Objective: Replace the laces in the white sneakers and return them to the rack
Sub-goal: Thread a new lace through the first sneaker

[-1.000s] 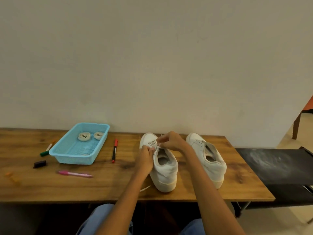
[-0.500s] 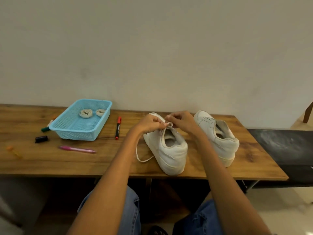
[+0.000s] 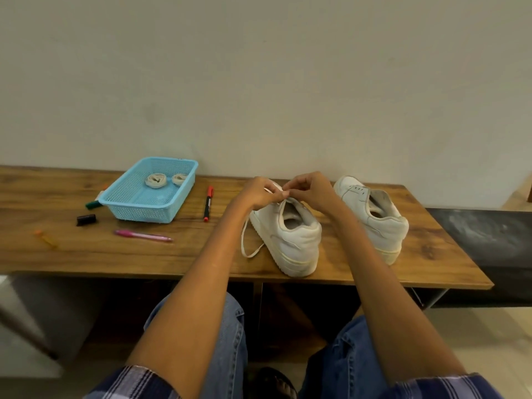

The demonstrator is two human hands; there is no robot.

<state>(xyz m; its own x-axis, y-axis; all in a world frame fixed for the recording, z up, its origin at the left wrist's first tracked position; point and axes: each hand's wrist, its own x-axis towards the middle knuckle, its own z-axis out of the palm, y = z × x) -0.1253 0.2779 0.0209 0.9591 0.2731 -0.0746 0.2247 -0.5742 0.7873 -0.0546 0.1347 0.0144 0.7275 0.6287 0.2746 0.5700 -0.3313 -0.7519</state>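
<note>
On the wooden tabletop (image 3: 86,254), the near white sneaker (image 3: 290,234) stands heel-first; a loose lace (image 3: 247,243) trails at its 9 o'clock. Above its tongue, the left hand (image 3: 257,192) and right hand (image 3: 309,191) both pinch the lace. The second sneaker (image 3: 374,217) sits at 3 o'clock; a blue basket (image 3: 135,208) holding two rolled laces (image 3: 156,180) lies at 10 o'clock.

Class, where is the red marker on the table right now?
In the head view, the red marker lies on the table, between the blue basket and the left hand.
</note>
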